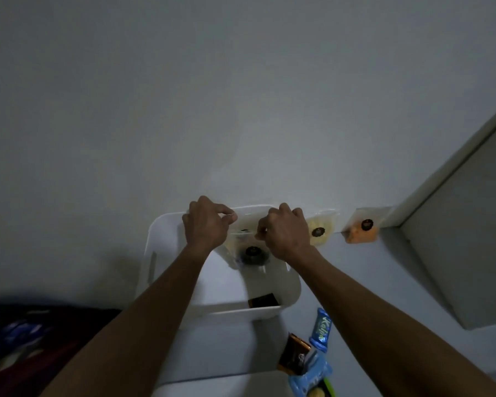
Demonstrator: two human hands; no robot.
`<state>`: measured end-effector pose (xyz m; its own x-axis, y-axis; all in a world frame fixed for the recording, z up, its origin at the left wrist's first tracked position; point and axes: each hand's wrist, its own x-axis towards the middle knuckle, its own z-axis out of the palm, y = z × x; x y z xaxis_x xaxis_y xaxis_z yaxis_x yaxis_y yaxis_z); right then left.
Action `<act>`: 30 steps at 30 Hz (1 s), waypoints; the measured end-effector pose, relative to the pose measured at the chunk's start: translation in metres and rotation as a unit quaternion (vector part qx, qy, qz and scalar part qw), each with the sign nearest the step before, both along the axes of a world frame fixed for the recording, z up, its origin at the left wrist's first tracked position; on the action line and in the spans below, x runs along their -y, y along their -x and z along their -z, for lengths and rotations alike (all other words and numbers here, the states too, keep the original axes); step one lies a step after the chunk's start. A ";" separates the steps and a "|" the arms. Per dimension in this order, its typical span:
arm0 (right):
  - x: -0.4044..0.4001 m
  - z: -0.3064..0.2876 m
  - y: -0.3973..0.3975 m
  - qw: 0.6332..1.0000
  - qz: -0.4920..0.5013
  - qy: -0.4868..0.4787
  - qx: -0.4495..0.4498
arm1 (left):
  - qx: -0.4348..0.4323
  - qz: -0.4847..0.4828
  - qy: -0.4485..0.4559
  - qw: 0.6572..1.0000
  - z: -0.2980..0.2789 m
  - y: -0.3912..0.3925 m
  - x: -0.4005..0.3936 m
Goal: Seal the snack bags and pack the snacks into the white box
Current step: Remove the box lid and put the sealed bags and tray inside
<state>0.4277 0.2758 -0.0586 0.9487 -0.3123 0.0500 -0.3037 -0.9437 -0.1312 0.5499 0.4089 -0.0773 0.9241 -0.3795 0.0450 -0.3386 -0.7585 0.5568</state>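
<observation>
A clear snack bag (248,247) with a round dark label hangs over the white box (166,224). My left hand (205,226) pinches its top edge at the left, and my right hand (284,233) pinches the top at the right. Inside the box, at its near right corner, lies a dark brown packet (264,300). Two more clear bags lean against the wall to the right: one with pale yellow snacks (320,229) and one with orange snacks (361,229).
Near the front right of the white surface lie a blue wrapped snack (321,329), a brown and gold packet (294,353) and another blue wrapper (309,378). A grey door frame (447,202) rises at the right. Dark patterned cloth (35,339) sits at the lower left.
</observation>
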 end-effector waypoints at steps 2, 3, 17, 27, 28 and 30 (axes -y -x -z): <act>0.001 0.015 -0.004 1.000 0.014 0.003 0.004 | -0.004 -0.009 -0.005 1.000 0.012 -0.001 0.004; 0.002 0.022 -0.005 1.000 0.020 0.006 0.010 | -0.004 -0.009 -0.008 1.000 0.017 -0.002 0.006; 0.007 0.047 -0.025 0.993 0.083 0.061 0.062 | -0.016 -0.004 0.096 0.995 0.037 -0.001 0.011; 0.008 -0.001 0.030 0.986 0.144 0.002 0.087 | 0.009 0.025 0.115 0.993 -0.012 0.039 0.014; 0.011 -0.007 0.041 0.984 0.153 -0.005 0.093 | 0.012 0.033 0.122 0.992 -0.017 0.047 0.017; 0.019 -0.017 0.067 0.980 0.172 -0.015 0.099 | 0.011 0.044 0.136 0.990 -0.028 0.064 0.027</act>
<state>0.3609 0.2567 -0.0419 0.7597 -0.6158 0.2089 -0.5689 -0.7850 -0.2451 0.4860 0.3815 -0.0491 0.8860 -0.4290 0.1762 -0.4104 -0.5483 0.7287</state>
